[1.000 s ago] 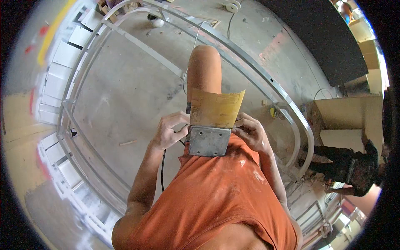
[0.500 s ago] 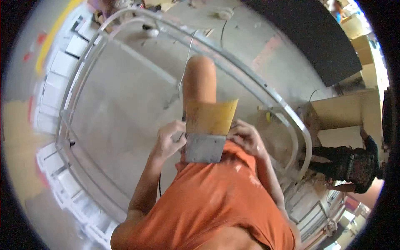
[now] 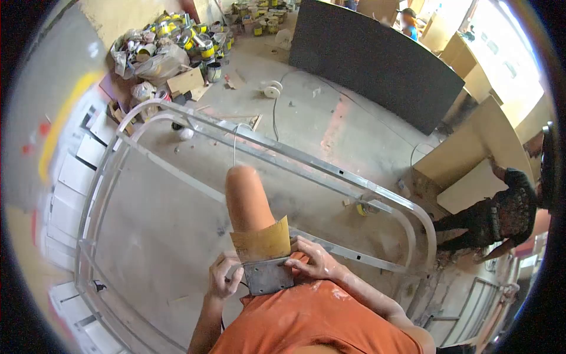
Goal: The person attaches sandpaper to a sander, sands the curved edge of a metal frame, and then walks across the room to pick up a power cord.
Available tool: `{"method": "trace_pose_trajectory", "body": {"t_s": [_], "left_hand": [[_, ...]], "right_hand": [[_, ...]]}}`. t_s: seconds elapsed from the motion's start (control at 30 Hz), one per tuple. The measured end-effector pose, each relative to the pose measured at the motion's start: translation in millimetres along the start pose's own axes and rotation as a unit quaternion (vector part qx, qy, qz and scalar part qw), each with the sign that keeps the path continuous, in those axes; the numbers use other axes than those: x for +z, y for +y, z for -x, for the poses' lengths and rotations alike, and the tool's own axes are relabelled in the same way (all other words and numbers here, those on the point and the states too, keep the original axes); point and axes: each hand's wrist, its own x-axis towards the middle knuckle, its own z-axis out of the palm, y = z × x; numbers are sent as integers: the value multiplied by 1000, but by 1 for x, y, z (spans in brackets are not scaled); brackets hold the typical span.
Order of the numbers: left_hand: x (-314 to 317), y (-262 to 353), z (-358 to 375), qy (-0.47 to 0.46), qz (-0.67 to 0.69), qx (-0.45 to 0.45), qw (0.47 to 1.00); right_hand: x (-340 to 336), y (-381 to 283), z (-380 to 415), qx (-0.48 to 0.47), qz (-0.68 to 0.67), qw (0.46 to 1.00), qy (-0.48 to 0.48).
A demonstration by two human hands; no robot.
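Observation:
A grey metal plate point(image 3: 268, 278) with small holes rests at my lap, against the orange shirt. From its far edge a yellow-brown sheet point(image 3: 262, 242), like sandpaper, stands up in front of my bare knee. My left hand point(image 3: 226, 274) has its fingers curled at the plate's left edge. My right hand point(image 3: 315, 259) grips the plate's upper right corner, where the sheet meets it, with fingertips over the edge. A dark cable shows beside the plate on the left. The plate's underside is hidden.
A curved metal tube frame point(image 3: 318, 162) surrounds my leg on the floor. Paint cans point(image 3: 206, 50) are piled at the back left. A large black panel point(image 3: 371, 65) stands behind. At right, a person in dark clothes point(image 3: 510, 206) touches a pale board point(image 3: 474, 187).
The view has tilted up and shows more of the room. My right hand has moved from beside the sheet onto the plate's upper right corner. The plate and sheet appear lower and farther left.

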Motion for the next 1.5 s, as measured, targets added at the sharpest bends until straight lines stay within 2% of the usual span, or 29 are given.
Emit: {"method": "trace_pose_trajectory", "body": {"t_s": [0.17,0.23,0.3,0.37,0.47,0.7,0.77,0.87,1.0,1.1,1.17,1.33,1.4,1.5], "left_hand": [[-3,-5,7,-22,-4,-28,999],[-4,-3,7,-27,-11,-24,999],[-4,1,5,-31,-21,-23,999],[-2,6,3,-8,-4,-16,1000],[-5,4,6,-29,-5,-26,999],[-4,0,11,-22,-22,-23,999],[-5,2,12,-18,-16,-29,999],[-7,1,11,-33,-17,-39,999],[-9,1,5,-38,-20,-31,999],[-14,2,-1,-42,-16,-18,999],[-20,2,-2,-72,-44,-51,995],[-17,-1,-5,-67,-27,-42,996],[-12,0,-3,-60,-29,-41,997],[-7,6,-3,-29,-53,-34,998]], "right_hand": [[4,-5,2,-22,31,999,11],[9,-3,3,10,12,1000,-3],[10,-8,5,-5,27,1000,-1],[12,-11,8,81,72,994,-31],[9,-22,5,68,22,997,-26],[12,-14,5,37,8,999,-22],[13,-13,6,75,17,996,-35],[9,-25,3,84,-13,996,-22],[7,-15,2,54,21,998,-20],[1,-10,-1,42,-13,999,-15],[-5,-15,-5,42,8,998,-40],[-8,-11,-6,12,1,999,-50],[-10,-18,-6,63,-13,996,-61],[-4,-8,-5,42,-8,999,-32]]}}
